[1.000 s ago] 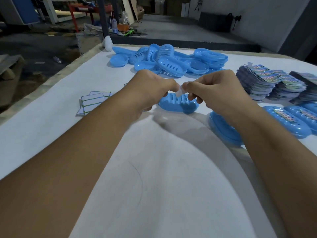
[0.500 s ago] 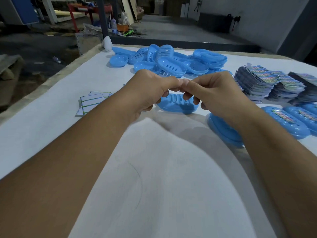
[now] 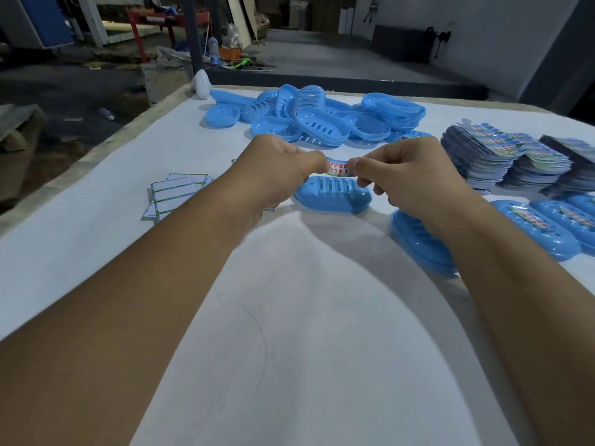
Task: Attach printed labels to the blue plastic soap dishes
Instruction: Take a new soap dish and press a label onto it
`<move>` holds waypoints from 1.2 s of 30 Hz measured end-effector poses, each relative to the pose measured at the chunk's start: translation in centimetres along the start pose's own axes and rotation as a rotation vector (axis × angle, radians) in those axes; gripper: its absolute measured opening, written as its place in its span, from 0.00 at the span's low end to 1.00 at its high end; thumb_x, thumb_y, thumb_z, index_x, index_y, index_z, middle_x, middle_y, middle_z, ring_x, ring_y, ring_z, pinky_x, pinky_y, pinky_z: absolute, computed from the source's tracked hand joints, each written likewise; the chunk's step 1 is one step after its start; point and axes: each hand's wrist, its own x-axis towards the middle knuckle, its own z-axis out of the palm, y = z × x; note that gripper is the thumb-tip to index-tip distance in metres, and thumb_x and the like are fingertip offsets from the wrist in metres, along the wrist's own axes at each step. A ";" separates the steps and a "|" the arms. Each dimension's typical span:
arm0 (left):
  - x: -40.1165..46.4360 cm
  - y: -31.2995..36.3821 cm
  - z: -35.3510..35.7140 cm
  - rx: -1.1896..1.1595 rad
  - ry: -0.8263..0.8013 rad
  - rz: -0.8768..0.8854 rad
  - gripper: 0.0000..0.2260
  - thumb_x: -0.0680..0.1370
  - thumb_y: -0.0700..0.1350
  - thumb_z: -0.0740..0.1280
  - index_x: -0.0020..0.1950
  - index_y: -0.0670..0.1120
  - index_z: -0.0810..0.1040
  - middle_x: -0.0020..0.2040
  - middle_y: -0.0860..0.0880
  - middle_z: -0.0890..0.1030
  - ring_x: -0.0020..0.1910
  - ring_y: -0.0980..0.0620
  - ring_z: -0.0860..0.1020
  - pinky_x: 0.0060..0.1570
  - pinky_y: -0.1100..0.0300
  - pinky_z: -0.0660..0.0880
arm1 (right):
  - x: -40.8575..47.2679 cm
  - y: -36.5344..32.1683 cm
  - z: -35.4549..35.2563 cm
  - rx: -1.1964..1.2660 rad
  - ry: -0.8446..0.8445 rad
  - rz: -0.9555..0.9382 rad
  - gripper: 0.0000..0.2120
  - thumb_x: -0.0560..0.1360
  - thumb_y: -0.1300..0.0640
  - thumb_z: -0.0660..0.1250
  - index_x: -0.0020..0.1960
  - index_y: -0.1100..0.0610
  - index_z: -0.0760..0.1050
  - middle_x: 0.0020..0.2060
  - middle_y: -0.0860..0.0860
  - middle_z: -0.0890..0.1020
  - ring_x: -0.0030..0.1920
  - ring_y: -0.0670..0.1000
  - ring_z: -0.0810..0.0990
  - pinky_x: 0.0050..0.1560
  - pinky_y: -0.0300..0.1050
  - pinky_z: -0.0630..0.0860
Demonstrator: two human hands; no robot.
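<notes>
Both hands pinch one small glossy printed label (image 3: 337, 167) by its ends, left hand (image 3: 279, 170) and right hand (image 3: 406, 175) stretching it just above a slotted oval blue plastic soap dish (image 3: 333, 194) lying on the white-covered desk (image 3: 289, 317). The labelling step seems at hand; next, lowering it flat onto the ribbed, smooth plastic.

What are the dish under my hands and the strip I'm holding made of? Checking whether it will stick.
Soap dish: looks like moulded plastic, blue, smooth with a slight sheen, slots cut through the top. Label: apparently thin printed paper or film, bending between left hand and right hand; its backing is unseen.
</notes>
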 end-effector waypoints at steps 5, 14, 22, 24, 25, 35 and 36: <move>0.9 -1.2 1.0 0.042 0.115 0.053 0.14 0.69 0.57 0.73 0.39 0.45 0.83 0.23 0.57 0.70 0.22 0.58 0.66 0.27 0.65 0.66 | 0.5 0.3 0.1 -0.048 0.045 0.006 0.16 0.72 0.44 0.75 0.35 0.56 0.84 0.28 0.53 0.76 0.28 0.49 0.68 0.25 0.38 0.64; 2.7 -1.8 2.7 0.201 0.196 0.098 0.19 0.66 0.58 0.72 0.39 0.41 0.83 0.29 0.47 0.79 0.30 0.48 0.75 0.45 0.47 0.80 | 2.1 0.6 0.8 -0.229 0.053 0.045 0.20 0.68 0.42 0.78 0.31 0.58 0.81 0.15 0.44 0.69 0.17 0.44 0.64 0.27 0.40 0.64; 3.7 -2.1 2.7 0.371 0.161 0.073 0.17 0.68 0.58 0.71 0.37 0.43 0.84 0.32 0.48 0.82 0.41 0.47 0.82 0.44 0.51 0.78 | 3.0 1.3 1.5 -0.346 0.042 0.094 0.22 0.65 0.41 0.77 0.41 0.61 0.85 0.28 0.53 0.75 0.29 0.49 0.67 0.33 0.43 0.67; 3.7 -2.1 2.7 0.393 0.154 0.067 0.17 0.68 0.58 0.71 0.37 0.43 0.83 0.30 0.49 0.80 0.40 0.47 0.81 0.42 0.53 0.76 | 3.1 1.3 1.6 -0.350 0.042 0.099 0.22 0.65 0.40 0.77 0.40 0.61 0.85 0.28 0.53 0.75 0.29 0.49 0.68 0.33 0.44 0.68; 3.7 -2.1 2.7 0.402 0.154 0.064 0.17 0.68 0.58 0.70 0.37 0.43 0.83 0.30 0.49 0.79 0.40 0.46 0.80 0.41 0.53 0.75 | 3.1 1.3 1.6 -0.351 0.043 0.101 0.22 0.65 0.40 0.77 0.39 0.61 0.85 0.27 0.53 0.75 0.29 0.49 0.68 0.33 0.43 0.68; 4.0 -2.2 2.8 0.449 0.148 0.046 0.18 0.69 0.59 0.69 0.41 0.43 0.81 0.32 0.49 0.77 0.39 0.46 0.78 0.36 0.55 0.68 | 3.2 1.4 1.7 -0.346 0.045 0.120 0.27 0.64 0.41 0.77 0.45 0.65 0.83 0.29 0.54 0.74 0.31 0.50 0.68 0.34 0.44 0.67; 4.0 -2.2 2.8 0.453 0.150 0.045 0.18 0.69 0.59 0.69 0.42 0.43 0.81 0.33 0.49 0.77 0.39 0.46 0.78 0.36 0.55 0.69 | 3.2 1.4 1.7 -0.345 0.042 0.121 0.27 0.64 0.41 0.77 0.45 0.65 0.84 0.29 0.54 0.74 0.31 0.50 0.68 0.34 0.44 0.67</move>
